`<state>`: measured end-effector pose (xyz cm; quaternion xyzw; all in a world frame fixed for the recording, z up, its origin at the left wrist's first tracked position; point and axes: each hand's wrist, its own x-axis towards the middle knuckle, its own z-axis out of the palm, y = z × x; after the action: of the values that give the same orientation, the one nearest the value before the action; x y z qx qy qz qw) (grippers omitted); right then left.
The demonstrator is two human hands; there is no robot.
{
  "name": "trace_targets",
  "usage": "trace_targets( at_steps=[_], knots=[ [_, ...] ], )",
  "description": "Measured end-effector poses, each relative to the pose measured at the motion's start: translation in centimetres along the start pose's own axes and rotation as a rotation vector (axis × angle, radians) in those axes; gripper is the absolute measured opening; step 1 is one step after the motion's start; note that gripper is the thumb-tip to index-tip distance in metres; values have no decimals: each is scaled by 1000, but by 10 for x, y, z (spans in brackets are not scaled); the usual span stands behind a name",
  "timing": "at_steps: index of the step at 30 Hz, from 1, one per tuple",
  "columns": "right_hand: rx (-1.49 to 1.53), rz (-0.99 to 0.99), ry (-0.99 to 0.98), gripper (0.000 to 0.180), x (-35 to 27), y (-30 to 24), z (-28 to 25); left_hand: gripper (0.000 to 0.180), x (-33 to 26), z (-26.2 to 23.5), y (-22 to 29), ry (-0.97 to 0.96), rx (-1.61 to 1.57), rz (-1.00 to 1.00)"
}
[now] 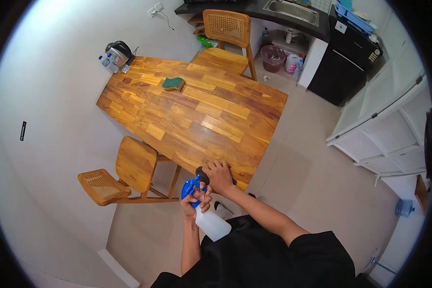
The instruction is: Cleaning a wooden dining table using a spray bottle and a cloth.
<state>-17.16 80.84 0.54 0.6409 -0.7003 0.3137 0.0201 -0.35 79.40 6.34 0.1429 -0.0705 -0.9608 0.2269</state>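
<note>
My left hand (197,199) is wrapped round the neck and trigger of a spray bottle (213,224) with a blue head and a whitish, see-through body. The bottle is tilted, its blue head near the table's close edge. Beside it, my right hand (218,175) presses down on a dark brown cloth (202,174) at the near end of the wooden table (197,120). Most of the cloth is hidden under my palm and fingers. Farther off on the tabletop lies a green and yellow sponge (173,84).
An electric kettle (119,52) and small plastic bottles (111,61) stand at the far left corner. One wooden chair (137,163) is at the left side, another (225,57) at the far side. Beyond are a sink (293,12), a black fridge (341,69) and a white folding screen (384,120).
</note>
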Motion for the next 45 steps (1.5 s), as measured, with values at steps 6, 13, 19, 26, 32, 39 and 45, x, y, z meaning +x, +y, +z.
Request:
trace_targets(
  at_steps=[6,13,19,26,32,39,45],
  knots=[
    [160,14,-54,40,-37,4,-45,53,-1,5,1,-40,2,-5],
    [67,54,-124,35,-79,13,-75,52,-15,6,7,-32,28,35],
    [33,99,-219,45,-33,-8,-29,51,-37,-1,7,-26,45,90],
    [8,228,-176,46,41,-33,18,53,-24,3,-14,11,-25,-24],
    [42,175,52,35,-26,-2,11,50,-16,10,-20,-24,-1,-127],
    [4,374,25,32,-81,5,-78,49,-18,-5,-11,9,-58,-156],
    [-114,438,-67,35,-69,0,-67,51,-21,-27,3,-54,-110,-199]
  ],
)
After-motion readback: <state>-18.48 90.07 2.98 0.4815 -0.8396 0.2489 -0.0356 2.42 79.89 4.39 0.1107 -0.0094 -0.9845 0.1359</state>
